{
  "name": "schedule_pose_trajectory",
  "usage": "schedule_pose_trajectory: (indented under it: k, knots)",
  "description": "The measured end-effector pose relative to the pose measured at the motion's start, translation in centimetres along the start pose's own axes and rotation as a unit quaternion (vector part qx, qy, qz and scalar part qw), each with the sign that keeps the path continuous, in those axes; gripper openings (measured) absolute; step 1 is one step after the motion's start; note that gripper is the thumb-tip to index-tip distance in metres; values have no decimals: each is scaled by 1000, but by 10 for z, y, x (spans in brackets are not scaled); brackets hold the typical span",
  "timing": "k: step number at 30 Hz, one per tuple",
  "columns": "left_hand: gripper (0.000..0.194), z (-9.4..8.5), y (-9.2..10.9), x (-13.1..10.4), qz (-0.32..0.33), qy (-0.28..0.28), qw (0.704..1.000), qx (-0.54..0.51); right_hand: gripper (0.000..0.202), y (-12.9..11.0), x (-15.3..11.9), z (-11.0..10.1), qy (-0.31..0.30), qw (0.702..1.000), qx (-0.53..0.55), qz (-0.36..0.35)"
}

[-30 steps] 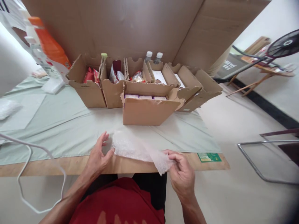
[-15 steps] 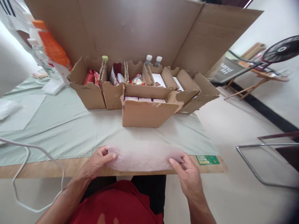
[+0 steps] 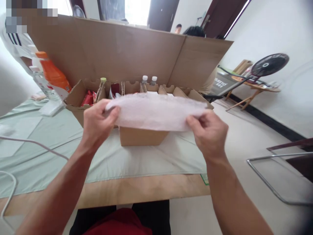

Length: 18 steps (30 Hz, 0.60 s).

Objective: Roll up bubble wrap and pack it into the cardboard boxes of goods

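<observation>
Stretched between both hands is a strip of whitish bubble wrap (image 3: 154,112), held up off the table. My left hand (image 3: 99,120) pinches its left end between thumb and fingers. At the other end, my right hand (image 3: 210,130) grips it the same way. Behind the strip stands a small cardboard box (image 3: 143,137), whose upper part the wrap hides. Further back a row of open cardboard boxes is partly covered too; the leftmost box (image 3: 75,112) holds red packets (image 3: 88,98).
A tall cardboard panel (image 3: 122,49) rises behind the boxes. An orange bottle (image 3: 53,73) and a clear flat pack (image 3: 51,107) stand at left. A white cable (image 3: 36,142) crosses the table's left side. Right of the table are a fan (image 3: 269,65) and a metal-framed chair (image 3: 266,182).
Both hands have lifted the bubble wrap from the table's front edge, up and forward, so it now covers the front box's top. The view has tilted up.
</observation>
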<state>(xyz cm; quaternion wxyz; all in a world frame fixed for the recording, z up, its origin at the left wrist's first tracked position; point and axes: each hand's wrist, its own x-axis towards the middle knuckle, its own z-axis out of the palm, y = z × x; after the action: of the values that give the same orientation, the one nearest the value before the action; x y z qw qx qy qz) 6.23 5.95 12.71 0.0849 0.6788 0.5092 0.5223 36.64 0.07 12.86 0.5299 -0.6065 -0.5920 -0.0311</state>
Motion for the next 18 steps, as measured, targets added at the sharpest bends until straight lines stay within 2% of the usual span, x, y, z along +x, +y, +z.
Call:
schedule_pose_trajectory:
  k: [2, 4, 7, 9, 11, 14, 16, 18]
  knots:
    - [18, 16, -4, 30, 17, -37, 998, 38, 13, 10, 38, 14, -71, 997, 19, -6]
    - [22, 29, -10, 49, 40, -119, 986, 109, 13, 21, 63, 26, -176, 984, -17, -8]
    - [20, 40, -15, 59, 71, -252, 933, 246, 16, 32, 80, 36, -296, 942, -156, -28]
    - [17, 44, -13, 60, 83, -305, 896, 311, 17, 33, 83, 42, -324, 916, -230, -50]
    - [17, 48, -10, 62, 96, -332, 872, 346, 17, 30, 84, 48, -336, 898, -275, -76]
    - [12, 54, -9, 70, 113, -374, 843, 370, 21, 21, 88, 59, -360, 870, -320, -107]
    - [6, 54, -11, 77, 125, -424, 821, 361, 27, 15, 90, 63, -379, 852, -344, -112]
    - [24, 49, -12, 81, 134, -443, 819, 340, 27, 7, 93, 60, -396, 834, -370, -100]
